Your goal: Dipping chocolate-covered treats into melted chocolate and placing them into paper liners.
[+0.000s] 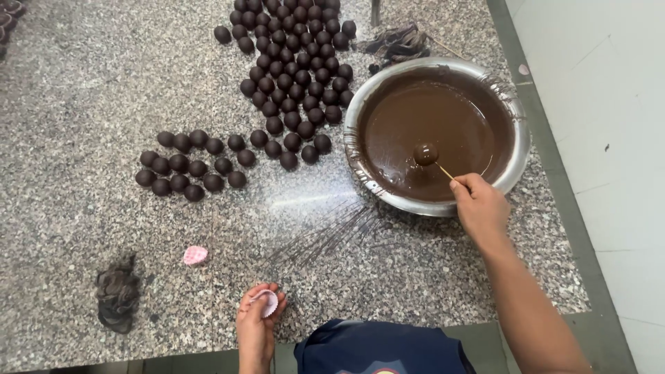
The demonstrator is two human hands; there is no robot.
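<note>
Left hand (255, 324) is cupping a small pink paper cup (267, 302) at the near edge of the granite counter (76, 90).

Its fingers are curling around the cup, pinching it lightly. The right hand (479, 205) is pinching a thin wooden stick (446, 172) whose tip is carrying a coated ball (425, 153) in the melted chocolate of the steel bowl (514, 170). Rows of dark chocolate balls (291, 76) are lying left of the bowl; another pink cup (195, 255) and a crumpled dark cloth (116, 294) are lying nearby.
</note>
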